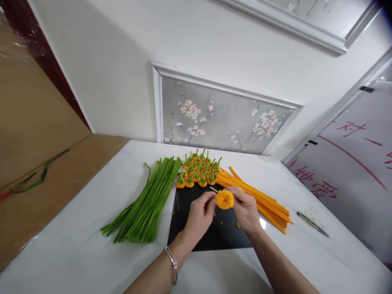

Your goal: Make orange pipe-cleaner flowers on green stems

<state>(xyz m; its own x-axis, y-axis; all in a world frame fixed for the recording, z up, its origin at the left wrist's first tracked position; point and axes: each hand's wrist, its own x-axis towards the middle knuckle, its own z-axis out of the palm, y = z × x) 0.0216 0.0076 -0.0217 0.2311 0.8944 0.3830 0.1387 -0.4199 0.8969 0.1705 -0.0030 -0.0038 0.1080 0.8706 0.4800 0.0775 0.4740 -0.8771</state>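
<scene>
A small orange pumpkin-like piece (225, 199), ribbed and fuzzy with a dark hole in its middle, is up in front of me above a black mat (196, 237). My right hand (247, 209) grips it from the right, fingers behind it. My left hand (200, 214), wearing a silver bangle, is pinched closed at its left edge; what lies between those fingertips is hidden. A thin pale stick (213, 189) pokes out behind the orange piece. Just beyond the mat sit several finished orange pieces (199, 168) with green tops and upright green stems.
Green pipe cleaners (147, 204) lie in a thick bundle on the left of the white table (92, 261). Orange pipe cleaners (260, 196) are on the right, with scissors (312, 224) farther right. Cardboard (45, 171) borders the left side; a whiteboard (352, 163) stands right.
</scene>
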